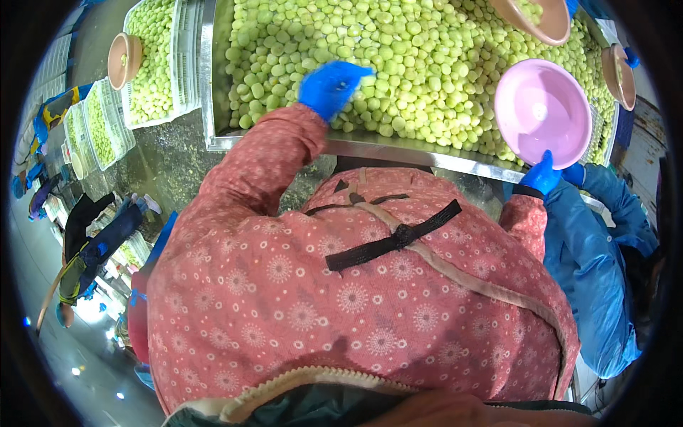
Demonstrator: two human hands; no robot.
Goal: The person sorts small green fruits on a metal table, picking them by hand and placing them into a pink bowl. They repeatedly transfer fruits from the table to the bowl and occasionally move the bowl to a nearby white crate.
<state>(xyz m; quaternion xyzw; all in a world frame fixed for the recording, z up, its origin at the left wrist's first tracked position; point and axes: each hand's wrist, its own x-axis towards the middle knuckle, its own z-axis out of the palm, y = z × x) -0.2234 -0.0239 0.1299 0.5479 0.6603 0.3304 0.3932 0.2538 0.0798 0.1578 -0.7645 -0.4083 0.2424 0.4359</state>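
Note:
A wide metal-edged tray (pixel 373 147) lies before me, spread with many rounded pale-green fruit or vegetable pieces (pixel 395 69). Over its left part is my left hand (pixel 333 89) in a blue glove, blurred by motion. Its fingers point right and hover over or touch the pieces; whether they hold one is not visible. On the right, my right hand (pixel 542 176), also gloved in blue, grips the near rim of a pink plastic bowl (pixel 525 101). The bowl is tilted above the tray's right part, its inside facing up, with no pieces showing in it.
White plastic crates (pixel 184 64) of green pieces stand left, a tan bowl (pixel 117 61) on one. Other tan bowls (pixel 555 26) are held by blue-gloved hands across the tray. A person in blue sleeves (pixel 587 245) is close on my right. Green scraps litter the wet floor (pixel 160 165).

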